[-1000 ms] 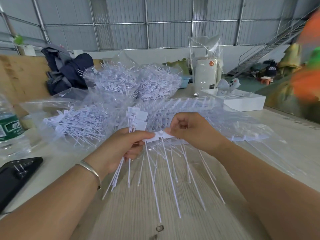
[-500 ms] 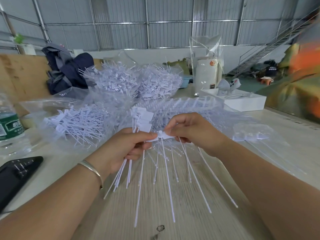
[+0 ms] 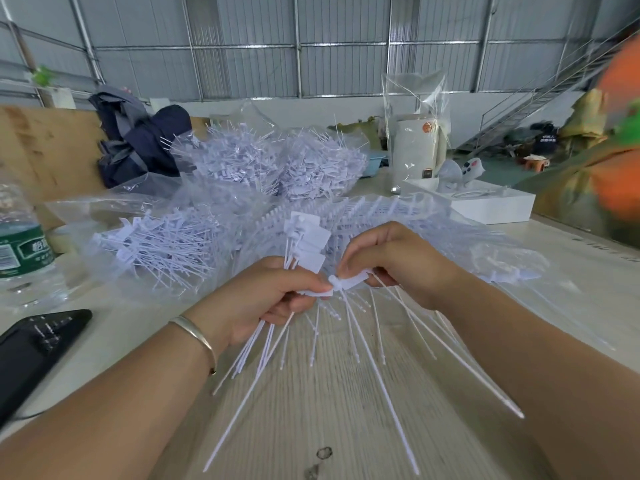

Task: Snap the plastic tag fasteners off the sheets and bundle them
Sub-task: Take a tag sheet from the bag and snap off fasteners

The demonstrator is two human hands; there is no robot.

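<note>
My left hand (image 3: 266, 299) grips a bundle of loose white tag fasteners (image 3: 304, 240), their flat heads sticking up above the fist and their thin tails hanging below. Its thumb and forefinger also pinch one fastener at the sheet's left end. My right hand (image 3: 391, 261) pinches the sheet of joined fasteners (image 3: 349, 282) by its head strip, close to my left thumb. The sheet's long white tails (image 3: 374, 362) fan down over the wooden table.
Clear bags of loose fasteners (image 3: 156, 247) and further sheets (image 3: 398, 209) lie behind my hands, with heaped fasteners (image 3: 273, 161) beyond. A water bottle (image 3: 20, 251) and a black phone (image 3: 34, 341) sit left. A white box (image 3: 485, 202) stands at the right.
The fastener pinched by my left hand has bent away from the sheet, its tail swinging left. Both hands shifted slightly; a blurred orange shape moved at the right edge.
</note>
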